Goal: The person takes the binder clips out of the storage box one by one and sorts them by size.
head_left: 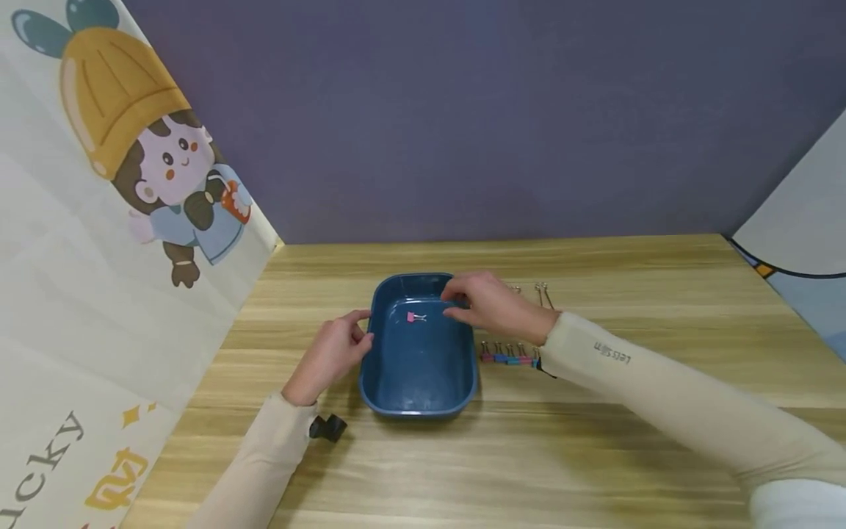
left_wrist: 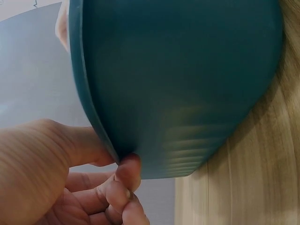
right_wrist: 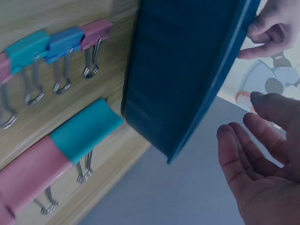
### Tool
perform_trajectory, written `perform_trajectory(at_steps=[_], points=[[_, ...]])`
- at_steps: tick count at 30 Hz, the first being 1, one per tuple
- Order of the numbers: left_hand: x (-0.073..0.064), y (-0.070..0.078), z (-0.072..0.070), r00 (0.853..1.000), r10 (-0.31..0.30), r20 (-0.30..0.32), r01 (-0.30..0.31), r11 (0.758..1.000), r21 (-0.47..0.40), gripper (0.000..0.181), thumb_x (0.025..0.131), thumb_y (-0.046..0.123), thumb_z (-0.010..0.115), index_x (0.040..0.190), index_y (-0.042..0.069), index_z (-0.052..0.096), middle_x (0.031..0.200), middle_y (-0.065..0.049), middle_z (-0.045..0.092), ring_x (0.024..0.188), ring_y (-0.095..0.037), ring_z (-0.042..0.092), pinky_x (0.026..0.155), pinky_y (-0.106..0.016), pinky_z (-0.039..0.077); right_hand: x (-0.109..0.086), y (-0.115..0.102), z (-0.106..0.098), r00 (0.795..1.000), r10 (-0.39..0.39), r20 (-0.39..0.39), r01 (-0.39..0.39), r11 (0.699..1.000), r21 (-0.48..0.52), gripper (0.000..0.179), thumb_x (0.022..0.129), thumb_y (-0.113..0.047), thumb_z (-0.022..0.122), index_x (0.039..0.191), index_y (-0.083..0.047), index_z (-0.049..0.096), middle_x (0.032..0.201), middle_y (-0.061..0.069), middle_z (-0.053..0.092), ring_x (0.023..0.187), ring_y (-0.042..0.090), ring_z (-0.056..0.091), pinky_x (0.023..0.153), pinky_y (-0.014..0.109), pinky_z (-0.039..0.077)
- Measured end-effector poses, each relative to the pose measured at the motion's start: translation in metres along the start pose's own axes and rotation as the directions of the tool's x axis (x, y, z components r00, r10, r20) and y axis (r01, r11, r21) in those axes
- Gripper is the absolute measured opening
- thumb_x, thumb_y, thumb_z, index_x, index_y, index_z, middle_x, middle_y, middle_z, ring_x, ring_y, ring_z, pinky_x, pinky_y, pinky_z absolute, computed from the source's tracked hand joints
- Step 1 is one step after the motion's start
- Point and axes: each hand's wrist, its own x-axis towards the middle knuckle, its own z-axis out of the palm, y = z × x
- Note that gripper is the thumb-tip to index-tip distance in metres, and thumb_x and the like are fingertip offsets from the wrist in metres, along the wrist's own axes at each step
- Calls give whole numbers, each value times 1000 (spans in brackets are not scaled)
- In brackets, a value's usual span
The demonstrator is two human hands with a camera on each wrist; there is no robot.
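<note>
A blue plastic basin (head_left: pixel 419 375) stands on the wooden table, and a small pink binder clip (head_left: pixel 413 317) lies inside it. My left hand (head_left: pixel 330 356) is at the basin's left side; in the left wrist view its thumb and finger pinch the rim (left_wrist: pixel 86 89). Over the far right part of the basin hovers my right hand (head_left: pixel 496 303), fingers loosely bent and apart from the thumb, nothing between them. The right wrist view shows this right hand (right_wrist: pixel 267 159) clear of the basin wall (right_wrist: pixel 183 70).
Right of the basin, small coloured binder clips (head_left: pixel 507 358) stand in a row, partly behind my right sleeve. Larger clips, one turquoise (right_wrist: pixel 86 129) and one pink (right_wrist: pixel 35 180), form another row. A grey-purple panel (head_left: pixel 463 125) rises behind the table; a printed cloth (head_left: pixel 86 294) hangs at left.
</note>
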Motion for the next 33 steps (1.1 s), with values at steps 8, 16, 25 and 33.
perform_trajectory(at_steps=[8,16,25,33], points=[[0,0,-1,1000,-11,9,11,1000,-5,43,89,7,61,129,-4,52,67,0,58,54,-14,53,50,-28,46,29,2,22,994,-7,110,9,1000,-16,23,85,-16,70,106,-7,68,103,4,62,90,20,60,74,29,50],[1,-1,-1,996,79,-32,-79,997,10,40,87,5,62,124,-8,55,64,2,58,54,-10,53,54,-27,46,54,0,40,964,26,264,-8,998,-69,27,87,-16,69,111,-4,66,106,9,61,95,20,58,82,35,48],[0,-1,-1,997,77,-27,-77,997,12,41,87,5,63,124,-8,54,65,2,59,54,-9,53,53,-27,46,75,-7,57,953,43,300,-16,996,-92,22,86,-12,68,106,-2,67,95,5,65,84,14,61,75,30,50],[0,-3,-2,996,84,-30,-84,996,11,40,87,5,62,125,-8,54,65,3,59,54,-9,53,53,-27,46,81,-9,66,947,55,317,-13,991,-134,5,85,-8,68,89,-4,68,77,1,60,71,15,57,66,31,47]])
